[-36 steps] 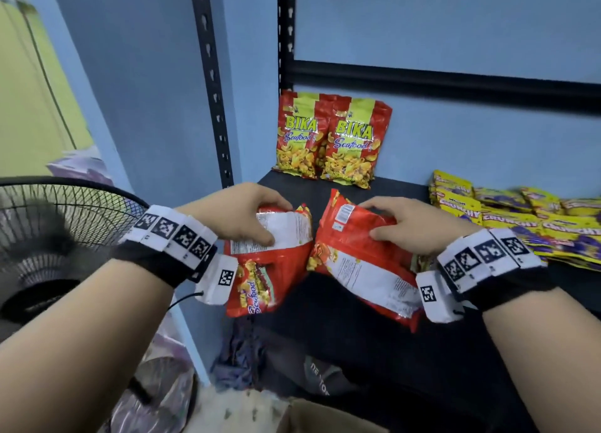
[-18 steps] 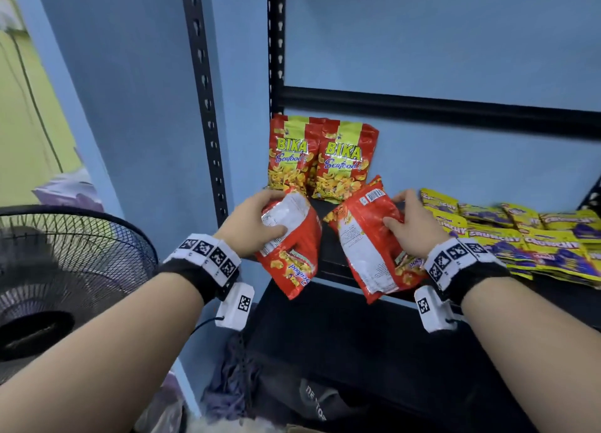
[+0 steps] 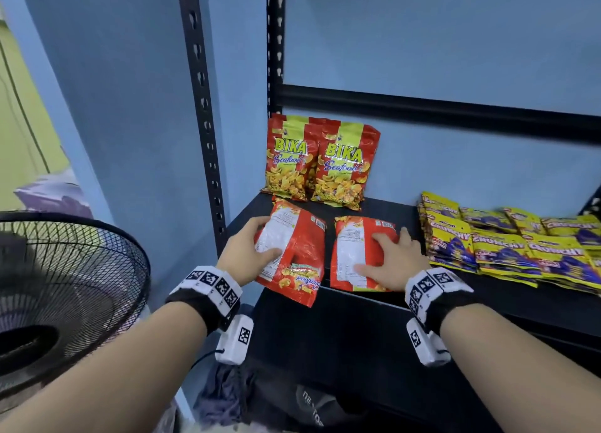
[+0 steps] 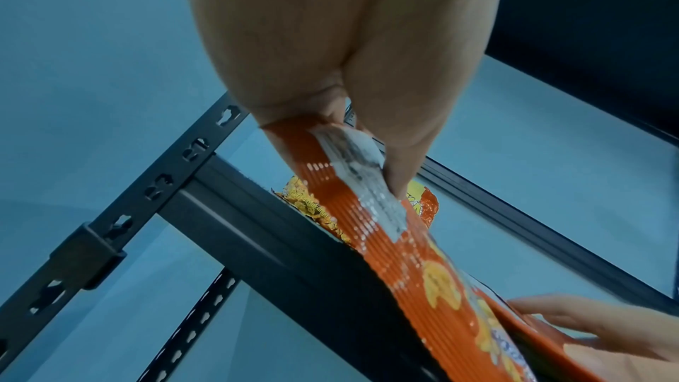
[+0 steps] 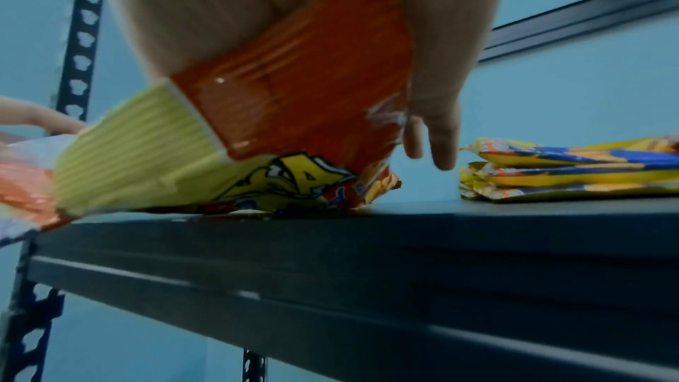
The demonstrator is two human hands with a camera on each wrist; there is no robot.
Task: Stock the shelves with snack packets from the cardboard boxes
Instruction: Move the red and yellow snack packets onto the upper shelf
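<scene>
Two red Bika seafood snack packets lie back-side up at the front of the black shelf (image 3: pixel 374 306). My left hand (image 3: pixel 247 247) grips the left packet (image 3: pixel 299 247) by its left edge, thumb on top; its near end hangs over the shelf front. The left wrist view shows that packet (image 4: pixel 404 243) pinched by the left hand (image 4: pixel 367 127). My right hand (image 3: pixel 393 257) lies spread on top of the right packet (image 3: pixel 354 254). In the right wrist view this packet (image 5: pixel 294 98) sits under the palm, and the right hand's fingers (image 5: pixel 433 144) hang straight.
Two more Bika packets (image 3: pixel 344 166) stand upright against the blue back wall. Stacks of yellow Crunchy packets (image 3: pixel 504 247) lie to the right. A black slotted upright (image 3: pixel 205 123) frames the shelf's left side, and a standing fan (image 3: pixel 65 286) is at the left.
Both hands have moved forward and down with the two red packets, from in front of the shelf onto its surface. The right hand's grip has flattened onto its packet.
</scene>
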